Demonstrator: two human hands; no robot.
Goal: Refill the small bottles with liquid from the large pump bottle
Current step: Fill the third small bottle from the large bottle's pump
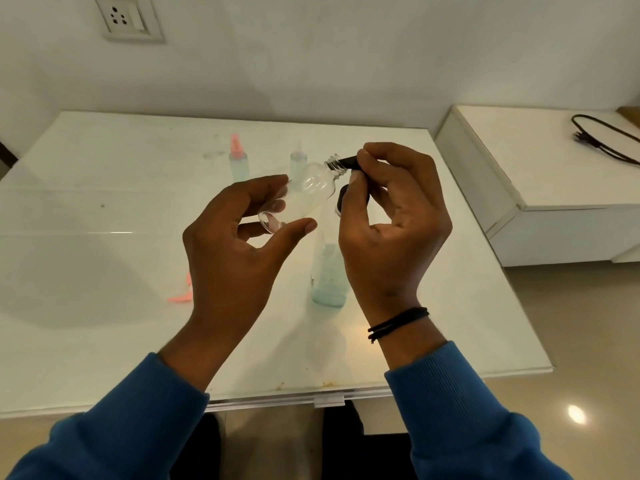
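**A:** Where do things stand?

**B:** The left hand (239, 233) holds the small clear bottle (304, 195) tilted in the air above the worktop (104, 209), fingers and thumb curled round its base, its threaded neck pointing up toward the right hand (388, 216). The right hand pinches a black nozzle (346, 162) right at the bottle's mouth. I take that for the spout of the large pump bottle (329, 271), which stands on the worktop directly beneath the hands, with pale blue-green liquid in its lower part; the hand hides the pump head, so I can't be certain.

**A:** What could go wrong?

**B:** The mouth is narrow and the bottle is tipped nearly sideways. If the nozzle sits off-centre when pressed, liquid would run down the threads and onto the worktop. Too steep a tilt and whatever goes in could flow back out. The left hand's hold is light, near the base only, so a firm press could knock the bottle loose.

**A:** Other bottles?

**B:** Two small ones stand further back, one with a pink cap (239, 161), one with a clear cap (298, 161). A pink piece (183, 292) lies at the left.

**A:** Any labels?

**B:** None readable; the bottles look bare.
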